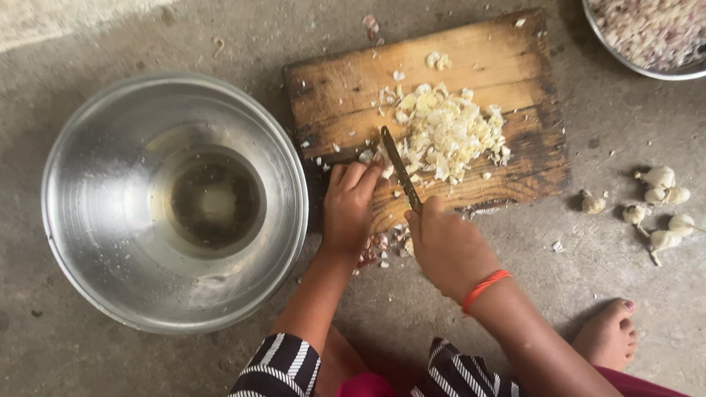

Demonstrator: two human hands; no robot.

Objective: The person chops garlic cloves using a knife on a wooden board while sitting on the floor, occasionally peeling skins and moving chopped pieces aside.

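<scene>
chopped garlic (448, 133) heaped pale and fine on the wooden board (512, 62), just beyond the knife.
right hand (448, 245) fisted around the knife (400, 170) handle, blade angled away toward the heap; left hand (349, 203) flat beside the blade, fingertips pressed together on the board. steel bowl (95, 206) left of both hands.

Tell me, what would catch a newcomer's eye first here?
The pale heap of chopped garlic on the worn wooden cutting board, middle of the view, where the right hand holds a knife and the left hand rests its fingers beside the blade. Left of the board sits a big shiny steel bowl on the concrete floor.
</scene>
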